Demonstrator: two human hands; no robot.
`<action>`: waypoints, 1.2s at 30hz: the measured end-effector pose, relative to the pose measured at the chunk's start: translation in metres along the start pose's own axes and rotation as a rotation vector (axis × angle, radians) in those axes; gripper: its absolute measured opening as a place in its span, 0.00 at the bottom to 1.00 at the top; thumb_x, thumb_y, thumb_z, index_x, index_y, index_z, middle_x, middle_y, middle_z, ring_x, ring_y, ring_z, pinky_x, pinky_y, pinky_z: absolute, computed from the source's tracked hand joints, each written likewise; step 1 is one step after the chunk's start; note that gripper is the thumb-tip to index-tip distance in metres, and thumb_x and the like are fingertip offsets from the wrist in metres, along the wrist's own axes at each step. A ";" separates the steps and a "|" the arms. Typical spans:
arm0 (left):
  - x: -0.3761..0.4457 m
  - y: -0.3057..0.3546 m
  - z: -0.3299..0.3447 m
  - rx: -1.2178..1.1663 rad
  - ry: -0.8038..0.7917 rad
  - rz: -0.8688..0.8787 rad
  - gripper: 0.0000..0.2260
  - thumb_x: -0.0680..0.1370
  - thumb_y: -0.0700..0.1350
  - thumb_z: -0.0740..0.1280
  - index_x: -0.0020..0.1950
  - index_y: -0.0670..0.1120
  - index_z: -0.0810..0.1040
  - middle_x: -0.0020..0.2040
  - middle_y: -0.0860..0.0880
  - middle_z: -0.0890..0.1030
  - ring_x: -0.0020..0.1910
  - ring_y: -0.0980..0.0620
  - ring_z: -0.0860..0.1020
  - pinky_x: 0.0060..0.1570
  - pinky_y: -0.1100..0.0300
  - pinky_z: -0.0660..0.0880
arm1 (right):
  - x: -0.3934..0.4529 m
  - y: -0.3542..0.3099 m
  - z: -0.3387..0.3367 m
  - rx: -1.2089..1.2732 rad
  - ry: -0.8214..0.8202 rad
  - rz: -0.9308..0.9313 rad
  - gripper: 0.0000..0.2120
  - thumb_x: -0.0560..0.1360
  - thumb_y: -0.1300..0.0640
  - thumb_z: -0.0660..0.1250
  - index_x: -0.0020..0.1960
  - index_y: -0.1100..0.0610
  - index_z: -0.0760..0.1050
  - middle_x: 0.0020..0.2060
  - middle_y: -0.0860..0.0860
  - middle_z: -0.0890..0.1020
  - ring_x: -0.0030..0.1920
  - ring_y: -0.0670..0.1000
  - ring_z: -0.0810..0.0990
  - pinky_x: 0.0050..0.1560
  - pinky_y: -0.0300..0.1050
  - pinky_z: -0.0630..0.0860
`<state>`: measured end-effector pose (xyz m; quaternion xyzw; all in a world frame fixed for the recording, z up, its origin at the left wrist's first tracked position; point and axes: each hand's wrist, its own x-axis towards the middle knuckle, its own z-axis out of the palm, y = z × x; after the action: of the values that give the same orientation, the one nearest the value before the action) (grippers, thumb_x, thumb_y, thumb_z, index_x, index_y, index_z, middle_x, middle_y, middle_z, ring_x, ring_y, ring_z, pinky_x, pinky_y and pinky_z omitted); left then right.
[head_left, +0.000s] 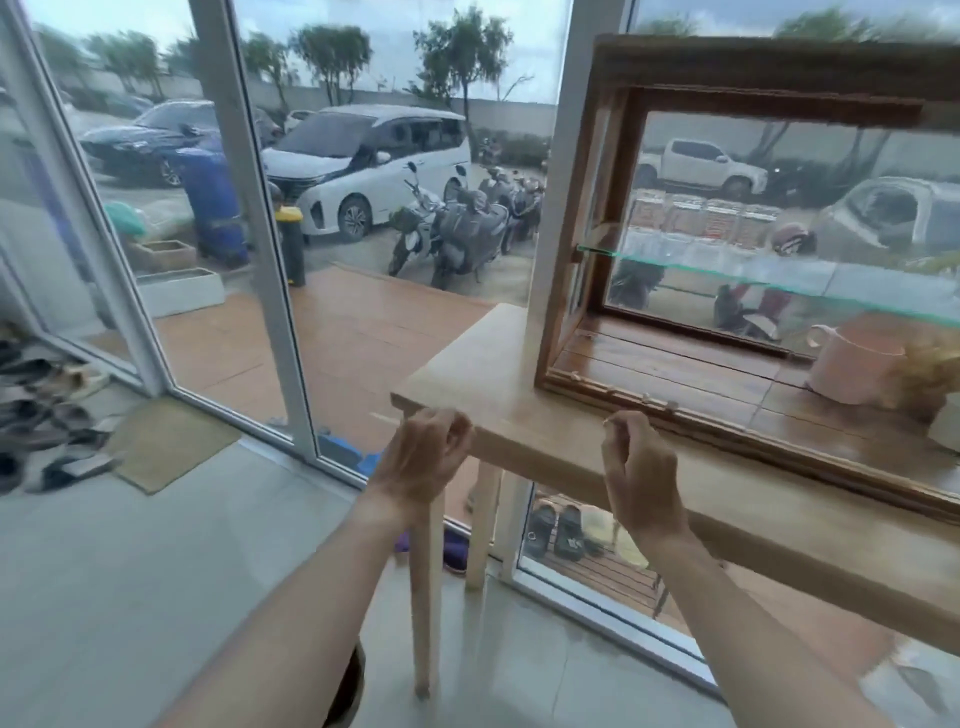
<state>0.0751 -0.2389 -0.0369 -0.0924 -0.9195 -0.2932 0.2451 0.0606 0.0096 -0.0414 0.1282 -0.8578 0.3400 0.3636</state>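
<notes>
A light wooden table stands against the glass wall. On it sits a dark wooden display cabinet with glass sides and a glass shelf. My left hand is raised in front of the table's near left corner, fingers curled in, with nothing visible in it. My right hand is raised over the table's front edge, just before the cabinet's lower frame, and its curled fingers also hold nothing I can see. Neither hand plainly touches the table.
A pink mug with dried flowers stands inside the cabinet at the right. Several shoes and a doormat lie on the floor at the left. Glass walls with white frames enclose the room. The pale table leg stands below my left hand.
</notes>
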 end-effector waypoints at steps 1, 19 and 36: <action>-0.008 -0.018 -0.012 -0.008 0.000 -0.040 0.03 0.75 0.41 0.70 0.43 0.42 0.81 0.39 0.44 0.83 0.40 0.45 0.80 0.43 0.55 0.75 | -0.007 -0.017 0.018 0.027 -0.026 -0.043 0.05 0.77 0.67 0.62 0.46 0.59 0.74 0.34 0.52 0.77 0.33 0.50 0.74 0.38 0.45 0.72; -0.171 -0.264 -0.036 0.090 -0.103 -0.736 0.08 0.78 0.43 0.65 0.53 0.46 0.82 0.50 0.46 0.85 0.50 0.44 0.82 0.51 0.50 0.78 | -0.177 -0.150 0.295 0.162 -0.766 0.261 0.06 0.74 0.67 0.65 0.46 0.59 0.80 0.41 0.52 0.80 0.45 0.53 0.79 0.43 0.33 0.63; -0.130 -0.214 -0.054 0.148 0.005 -0.678 0.09 0.79 0.42 0.64 0.57 0.44 0.81 0.49 0.45 0.84 0.47 0.46 0.82 0.49 0.51 0.79 | -0.102 -0.138 0.219 0.196 -0.623 0.284 0.10 0.77 0.66 0.57 0.47 0.59 0.77 0.44 0.54 0.79 0.45 0.51 0.75 0.45 0.40 0.67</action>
<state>0.1417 -0.4471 -0.1697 0.2370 -0.9161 -0.2906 0.1418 0.0792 -0.2423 -0.1568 0.1396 -0.9001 0.4123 0.0198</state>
